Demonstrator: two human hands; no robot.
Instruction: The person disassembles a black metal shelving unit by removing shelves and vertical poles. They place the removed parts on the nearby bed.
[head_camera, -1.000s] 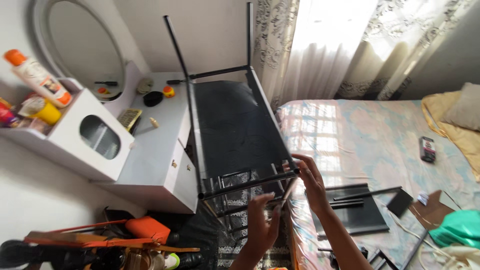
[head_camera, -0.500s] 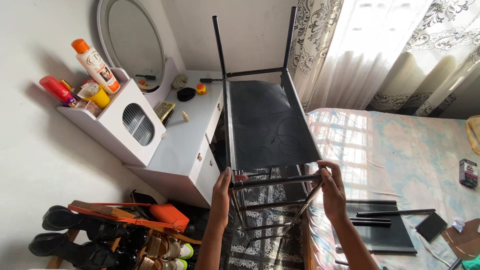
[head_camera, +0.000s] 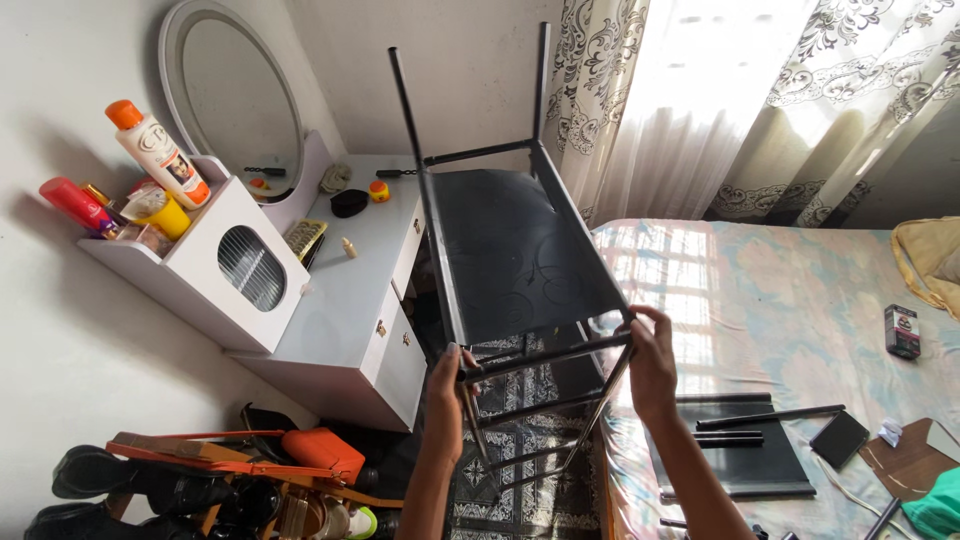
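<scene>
I hold the black metal rack (head_camera: 515, 255) with my left hand (head_camera: 447, 400) and right hand (head_camera: 652, 365) closed on its corners; it seems stiff, light, awkwardly long.

— What are the hands on?

— A black metal frame with a dark shelf panel (head_camera: 515, 255), held up and tilted. The left hand (head_camera: 447, 400) has its grip closed round the near left post; the right hand (head_camera: 652, 365) is closed round the near right corner.

— What's around it?

— To the left, a white dressing table (head_camera: 350, 300) with an oval mirror (head_camera: 235, 90). A white bottle with an orange cap (head_camera: 158, 150) stands on its side cabinet. To the right, a bed (head_camera: 800, 300) carrying 1 flat black panel (head_camera: 735, 455) with loose black rods. Shoes (head_camera: 150, 490) lie on the floor, lower left.
</scene>
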